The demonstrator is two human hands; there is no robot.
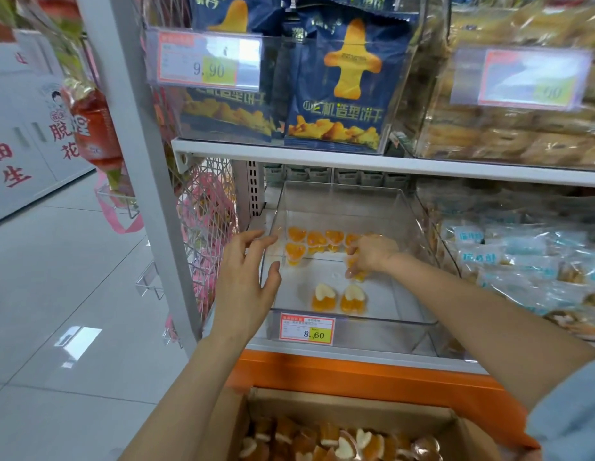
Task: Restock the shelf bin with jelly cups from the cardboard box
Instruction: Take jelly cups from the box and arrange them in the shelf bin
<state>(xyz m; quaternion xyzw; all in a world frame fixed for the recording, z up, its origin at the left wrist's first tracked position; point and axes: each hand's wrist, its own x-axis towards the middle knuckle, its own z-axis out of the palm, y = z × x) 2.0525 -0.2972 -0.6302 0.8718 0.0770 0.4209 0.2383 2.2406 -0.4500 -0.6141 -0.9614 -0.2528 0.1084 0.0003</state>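
Observation:
A clear plastic shelf bin [402, 314] sits on the lower shelf, holding several orange heart-shaped jelly cups [314, 242] in a row at the back and two jelly cups [339, 298] near the front. My right hand [369, 254] is inside the bin, its fingers curled round orange jelly cups [357, 276] at the right of the row. My left hand [248, 277] rests open against the bin's left wall, fingers spread. The cardboard box [356, 412] full of jelly cups sits below, at the bottom of the view.
Above the bin, a shelf carries blue biscuit bags [336, 94] and wrapped pastries [509, 134]. Packaged snacks [522, 271] fill the neighbouring bin on the right. A white upright post [146, 161] and a wire rack [206, 221] stand to the left, beside the tiled aisle floor [56, 294].

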